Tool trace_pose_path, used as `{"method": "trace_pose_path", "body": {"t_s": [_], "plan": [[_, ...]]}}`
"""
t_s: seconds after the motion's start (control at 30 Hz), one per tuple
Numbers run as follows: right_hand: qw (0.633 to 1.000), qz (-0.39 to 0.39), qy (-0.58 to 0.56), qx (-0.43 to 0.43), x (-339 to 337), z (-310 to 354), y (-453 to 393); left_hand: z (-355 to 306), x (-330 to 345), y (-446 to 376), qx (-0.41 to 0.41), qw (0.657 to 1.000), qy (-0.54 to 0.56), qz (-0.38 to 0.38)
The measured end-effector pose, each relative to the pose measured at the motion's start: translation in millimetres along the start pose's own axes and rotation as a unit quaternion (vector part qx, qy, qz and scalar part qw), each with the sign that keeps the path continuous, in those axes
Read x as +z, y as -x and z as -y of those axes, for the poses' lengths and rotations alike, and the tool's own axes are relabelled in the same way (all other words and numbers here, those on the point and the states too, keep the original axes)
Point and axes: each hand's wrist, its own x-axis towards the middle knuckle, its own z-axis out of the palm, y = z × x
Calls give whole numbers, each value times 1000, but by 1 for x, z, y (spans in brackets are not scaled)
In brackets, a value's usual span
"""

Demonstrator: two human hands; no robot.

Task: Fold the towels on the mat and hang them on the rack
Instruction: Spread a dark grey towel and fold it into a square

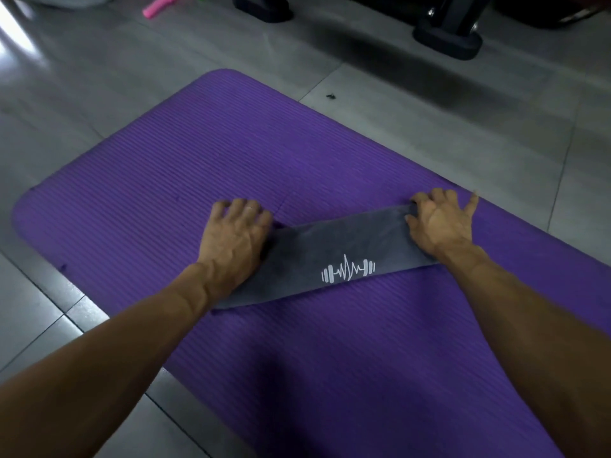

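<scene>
Grey towel (334, 259) folded into a strip across the middle of the purple mat (198, 160), left hand (233, 241) pressing flat on its left end, right hand (439, 223) pinching its right end, fingers curled

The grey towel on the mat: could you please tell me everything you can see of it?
The grey towel is soft-looking cloth folded into a long narrow strip, lying flat and slanted on the purple mat. A white barbell-and-pulse-line logo is printed near its near edge. The left hand rests on its left end, fingers curled; the right hand grips the right end.
</scene>
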Motion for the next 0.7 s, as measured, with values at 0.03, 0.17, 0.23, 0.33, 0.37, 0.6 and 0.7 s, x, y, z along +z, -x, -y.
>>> {"method": "trace_pose_path", "body": {"t_s": [0.03, 0.17, 0.23, 0.33, 0.37, 0.6, 0.7], "plan": [[1000, -4, 10, 13, -2, 3, 1, -10, 4, 0, 54, 996, 60, -21], [991, -116, -67, -27, -5, 50, 19, -37, 21, 12, 83, 976, 168, 110], [966, -125, -167, -150, 7, 90, 41, -32, 28, 16, 76, 974, 148, 153], [948, -37, -128, -288, 28, 113, 59, -24, 31, 15, 64, 977, 129, 158], [949, -26, -92, -299, 30, 102, 52, -24, 32, 14, 50, 979, 126, 153], [989, 49, 7, -138, 39, -35, 3, -27, 35, 15, 22, 980, 133, 145], [999, 53, 3, -3, 31, -28, -1, -28, 35, 15, 15, 980, 128, 149]]}}
